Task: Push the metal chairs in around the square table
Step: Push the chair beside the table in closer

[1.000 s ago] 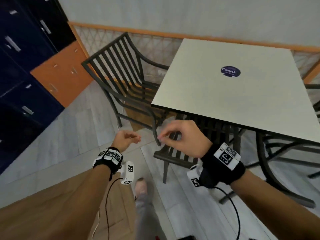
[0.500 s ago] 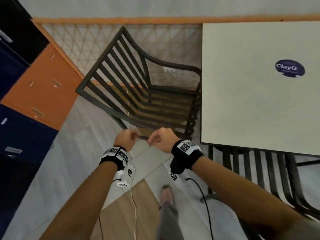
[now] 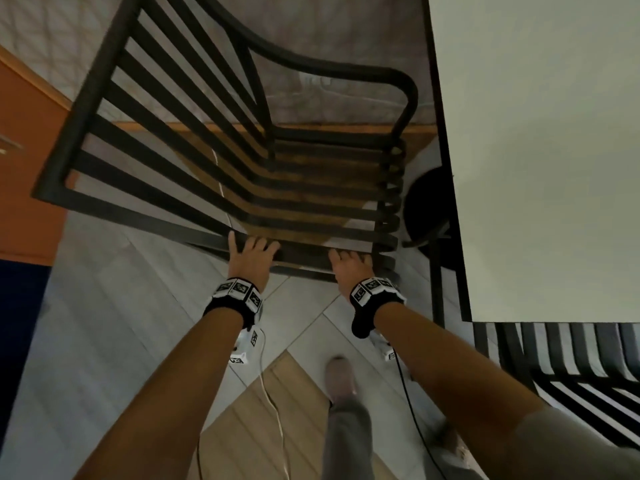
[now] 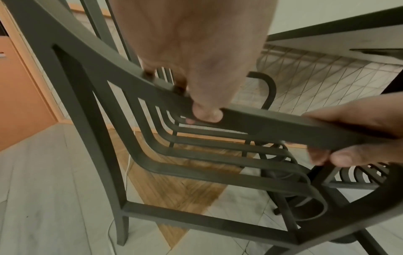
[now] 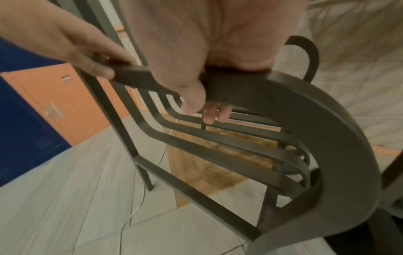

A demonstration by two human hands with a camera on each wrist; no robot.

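Observation:
A dark metal slatted chair (image 3: 85,102) stands left of the square white table (image 3: 536,150), its seat facing the table. My left hand (image 3: 251,252) grips the chair's near armrest (image 4: 261,124), fingers curled over the bar. My right hand (image 3: 349,263) grips the same armrest further right, near where it curves down. The left wrist view shows the left hand (image 4: 196,86) wrapped on the bar and the right hand (image 4: 353,131) beside it. In the right wrist view the right hand (image 5: 196,77) curls round the bar (image 5: 294,96).
A second slatted chair (image 3: 571,368) sits under the table's near edge at the lower right. The table's round black base (image 3: 426,202) lies just past the seat front. Orange and blue lockers (image 3: 24,150) stand left. A white cable (image 3: 273,410) and my foot (image 3: 341,375) are on the floor.
I have stepped up to the left chair. Both hands, loosely curled in the air before, have reached forward and taken hold of its near armrest.

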